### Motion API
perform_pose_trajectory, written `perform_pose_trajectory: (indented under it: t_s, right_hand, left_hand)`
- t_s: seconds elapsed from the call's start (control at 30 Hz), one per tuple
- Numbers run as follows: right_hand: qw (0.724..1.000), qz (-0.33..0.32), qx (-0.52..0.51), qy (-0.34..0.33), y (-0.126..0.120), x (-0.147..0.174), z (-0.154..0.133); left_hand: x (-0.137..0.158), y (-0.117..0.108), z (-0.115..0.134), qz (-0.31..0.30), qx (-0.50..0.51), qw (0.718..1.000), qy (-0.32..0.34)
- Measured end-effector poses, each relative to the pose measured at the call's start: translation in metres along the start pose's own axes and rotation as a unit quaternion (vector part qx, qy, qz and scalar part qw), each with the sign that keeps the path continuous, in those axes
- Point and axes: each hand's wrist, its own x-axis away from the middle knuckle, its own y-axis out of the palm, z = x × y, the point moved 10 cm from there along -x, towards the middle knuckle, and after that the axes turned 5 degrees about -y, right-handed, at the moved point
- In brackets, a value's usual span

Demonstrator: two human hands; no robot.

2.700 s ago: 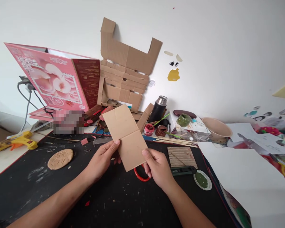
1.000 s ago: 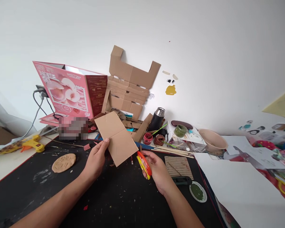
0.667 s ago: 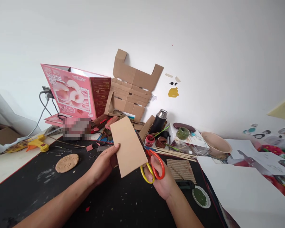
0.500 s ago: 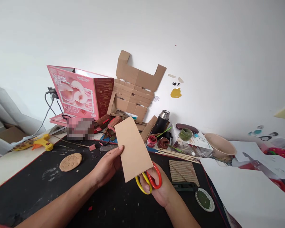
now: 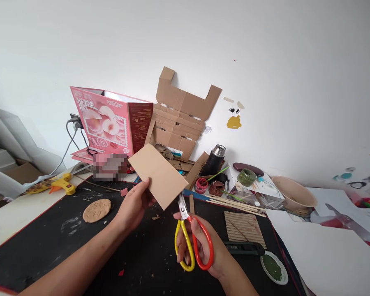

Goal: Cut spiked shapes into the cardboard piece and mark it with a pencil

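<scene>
A flat tan cardboard piece (image 5: 158, 174) hangs tilted over the black work mat, pinched along its lower left edge by my left hand (image 5: 137, 201). My right hand (image 5: 200, 242) grips scissors (image 5: 185, 230) with one yellow and one red handle. Their blades point up at the cardboard's lower right edge; the tips are partly hidden, so I cannot tell whether they touch it. Just beyond the scissors lies a narrow cardboard strip (image 5: 191, 204). Small scraps (image 5: 156, 217) rest on the mat between my hands.
A round clay disc (image 5: 97, 210) and yellow glue gun (image 5: 60, 185) lie left. Paint jars (image 5: 201, 185), a black flask (image 5: 215, 160) and wooden sticks (image 5: 234, 204) stand or lie behind. At right are corrugated cardboard (image 5: 245, 226), a dark green-black tool (image 5: 245, 248) and a paint lid (image 5: 274, 267).
The cardboard has turned and moved left, away from the scissors. My right hand has drawn the scissors down, so their blades show. A strip and scraps now show on the mat.
</scene>
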Motion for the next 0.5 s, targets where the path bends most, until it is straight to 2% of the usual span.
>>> perform_pose_trajectory:
  t_s: [0.13, 0.23, 0.5]
  right_hand:
    - [0.999, 0.003, 0.006, -0.041, -0.001, 0.0, -0.013]
    - [0.998, -0.012, 0.009, -0.059, 0.003, 0.002, -0.018]
    - [0.998, -0.039, 0.01, -0.053, 0.011, 0.004, -0.017]
  left_hand:
    - [-0.009, -0.016, 0.017, 0.035, -0.003, 0.999, 0.036]
    - [-0.008, -0.016, 0.021, 0.033, -0.017, 0.999, 0.033]
    - [-0.004, -0.013, 0.025, 0.03, -0.025, 0.999, 0.035]
